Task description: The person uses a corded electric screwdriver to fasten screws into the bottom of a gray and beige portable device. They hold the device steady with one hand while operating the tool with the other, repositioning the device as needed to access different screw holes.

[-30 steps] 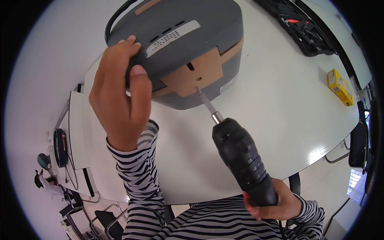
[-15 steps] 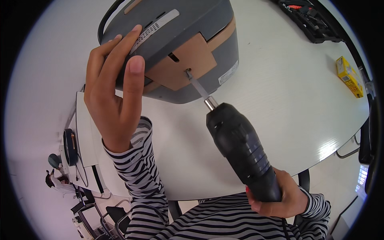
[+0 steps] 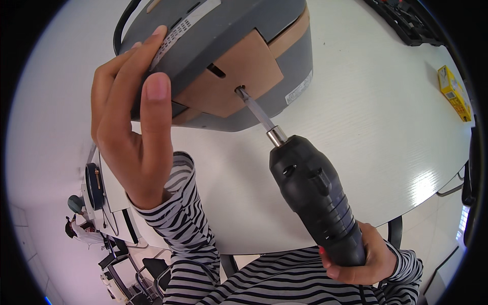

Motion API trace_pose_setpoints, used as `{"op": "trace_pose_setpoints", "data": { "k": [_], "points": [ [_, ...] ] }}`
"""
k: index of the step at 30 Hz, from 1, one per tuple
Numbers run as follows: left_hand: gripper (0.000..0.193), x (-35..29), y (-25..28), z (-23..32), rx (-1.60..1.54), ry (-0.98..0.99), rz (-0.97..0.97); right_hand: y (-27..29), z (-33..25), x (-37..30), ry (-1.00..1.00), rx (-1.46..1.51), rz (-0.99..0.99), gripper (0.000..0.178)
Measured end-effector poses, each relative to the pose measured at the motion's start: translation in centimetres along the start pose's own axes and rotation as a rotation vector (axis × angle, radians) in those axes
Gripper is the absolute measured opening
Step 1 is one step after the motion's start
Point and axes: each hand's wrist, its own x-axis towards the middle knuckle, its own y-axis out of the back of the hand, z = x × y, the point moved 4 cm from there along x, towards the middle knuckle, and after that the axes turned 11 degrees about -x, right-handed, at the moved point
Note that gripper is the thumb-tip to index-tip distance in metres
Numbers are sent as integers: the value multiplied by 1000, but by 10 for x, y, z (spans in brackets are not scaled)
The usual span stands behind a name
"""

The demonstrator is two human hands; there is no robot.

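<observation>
White label strip (image 3: 179, 30) on grey housing (image 3: 239, 30); yellow box (image 3: 452, 91) far right.

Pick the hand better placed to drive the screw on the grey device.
Right. The right hand grips the driver, whose bit already sits at the tan panel. The left hand is busy steadying the grey device.

A grey device (image 3: 244, 30) with a tan panel (image 3: 231, 76), a black screwdriver (image 3: 317, 198), black-and-white striped sleeves (image 3: 188, 229), and a white table (image 3: 366, 117).
</observation>
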Motion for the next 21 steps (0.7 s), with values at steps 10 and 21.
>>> {"op": "trace_pose_setpoints", "data": {
  "k": [10, 21],
  "points": [
    [37, 1, -3, -2, -33, -10, 5, -1, -4, 0, 4, 46, -37, 41],
    [36, 4, -2, 0, -16, -28, -15, -4, -4, -1, -58, 102, -30, 42]
  ]
}}
